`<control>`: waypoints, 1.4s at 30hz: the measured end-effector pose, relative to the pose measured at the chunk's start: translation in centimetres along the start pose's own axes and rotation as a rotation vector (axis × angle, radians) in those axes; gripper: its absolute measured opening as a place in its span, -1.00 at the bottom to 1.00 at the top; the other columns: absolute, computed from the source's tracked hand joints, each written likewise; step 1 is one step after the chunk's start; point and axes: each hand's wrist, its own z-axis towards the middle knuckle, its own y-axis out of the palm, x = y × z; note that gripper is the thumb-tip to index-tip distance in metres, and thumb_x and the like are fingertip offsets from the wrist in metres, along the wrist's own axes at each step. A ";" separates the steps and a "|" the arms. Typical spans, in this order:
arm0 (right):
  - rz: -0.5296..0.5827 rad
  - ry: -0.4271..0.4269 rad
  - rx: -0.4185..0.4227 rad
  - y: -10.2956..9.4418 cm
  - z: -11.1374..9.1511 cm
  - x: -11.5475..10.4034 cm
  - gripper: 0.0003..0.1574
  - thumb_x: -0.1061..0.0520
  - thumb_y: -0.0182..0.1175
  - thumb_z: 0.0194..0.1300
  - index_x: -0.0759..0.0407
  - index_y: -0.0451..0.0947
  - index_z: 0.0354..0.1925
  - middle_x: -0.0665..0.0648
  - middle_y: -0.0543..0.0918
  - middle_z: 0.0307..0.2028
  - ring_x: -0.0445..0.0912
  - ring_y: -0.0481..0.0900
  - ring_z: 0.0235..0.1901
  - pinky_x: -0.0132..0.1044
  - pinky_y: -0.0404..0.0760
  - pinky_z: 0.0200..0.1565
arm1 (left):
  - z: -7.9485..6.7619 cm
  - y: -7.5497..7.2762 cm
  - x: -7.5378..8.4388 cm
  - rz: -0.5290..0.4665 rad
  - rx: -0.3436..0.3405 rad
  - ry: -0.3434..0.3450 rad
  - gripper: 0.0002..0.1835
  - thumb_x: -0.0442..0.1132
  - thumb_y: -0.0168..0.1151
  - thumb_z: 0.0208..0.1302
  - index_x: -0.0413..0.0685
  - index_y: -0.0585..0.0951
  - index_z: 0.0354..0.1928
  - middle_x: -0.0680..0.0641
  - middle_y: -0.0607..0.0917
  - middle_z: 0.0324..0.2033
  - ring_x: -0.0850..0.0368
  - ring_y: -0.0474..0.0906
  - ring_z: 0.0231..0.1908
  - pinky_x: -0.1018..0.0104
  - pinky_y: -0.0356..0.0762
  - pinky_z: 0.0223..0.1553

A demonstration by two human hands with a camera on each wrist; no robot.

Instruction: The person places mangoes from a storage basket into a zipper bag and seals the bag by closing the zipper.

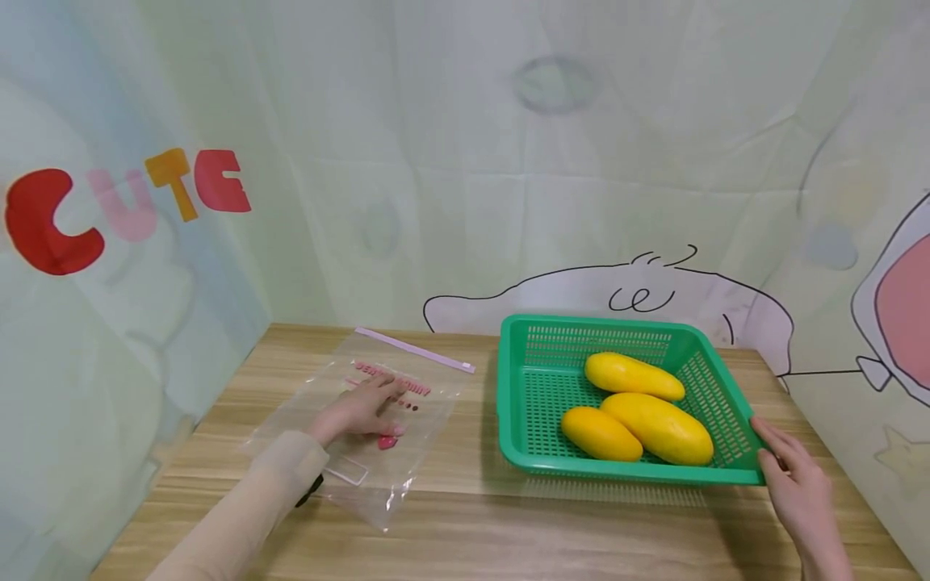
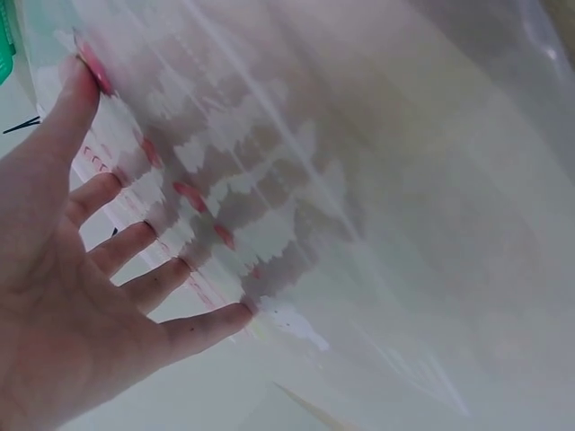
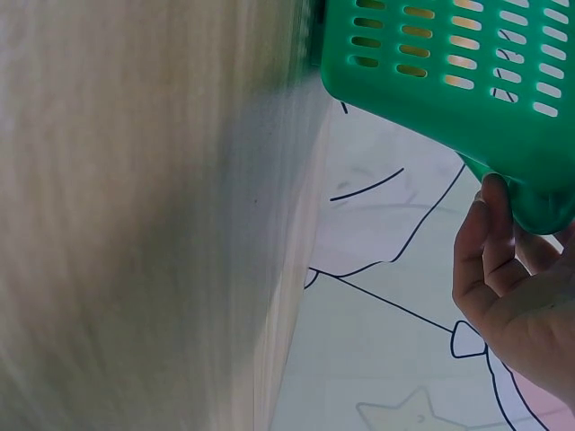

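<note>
A clear zip bag [image 1: 421,420] with pink printing lies flat on the left of the table. On it rests my left hand [image 1: 356,410], palm down; the left wrist view shows its fingers [image 2: 135,247] spread, fingertips against the film. To the right is a green plastic basket [image 1: 508,403] with slotted walls. My right hand [image 1: 795,480] grips the basket's rim at the near right corner, fingers [image 3: 497,233] curled at the edge. Inside the basket lie three yellow mango-like fruits: one at the back [image 1: 632,377], a larger one [image 1: 664,429] and a more orange one [image 1: 601,434] in front.
The wood-grain table [image 1: 465,532] ends at a printed curtain [image 1: 465,202] behind and at both sides. A lilac zip strip with a slider [image 1: 417,351] runs along the bag's far edge. Bare table separates the bag from the basket.
</note>
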 end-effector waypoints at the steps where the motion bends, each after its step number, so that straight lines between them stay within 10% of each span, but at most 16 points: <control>1: -0.002 0.001 0.000 0.0 0.0 0.0 -0.48 0.11 -0.09 0.45 0.13 0.35 0.32 -0.61 0.28 0.09 -0.59 0.22 -0.29 -0.61 0.27 -0.35 | 0.0 0.0 -0.1 0.001 -0.002 -0.001 -0.17 0.06 0.36 0.11 -0.11 0.31 0.38 -0.37 0.17 0.41 -0.40 0.06 0.40 -0.36 0.10 0.33; 42: 0.023 -0.015 -0.016 -0.1 0.0 0.1 -0.46 0.10 -0.09 0.45 0.14 0.31 0.34 -0.63 0.27 0.08 -0.58 0.23 -0.29 -0.61 0.28 -0.37 | -1.0 -0.5 -1.2 -0.009 -0.078 0.112 -0.12 -0.03 0.46 0.02 -0.18 0.32 0.35 -0.39 0.16 0.40 -0.42 0.09 0.38 -0.32 0.14 0.33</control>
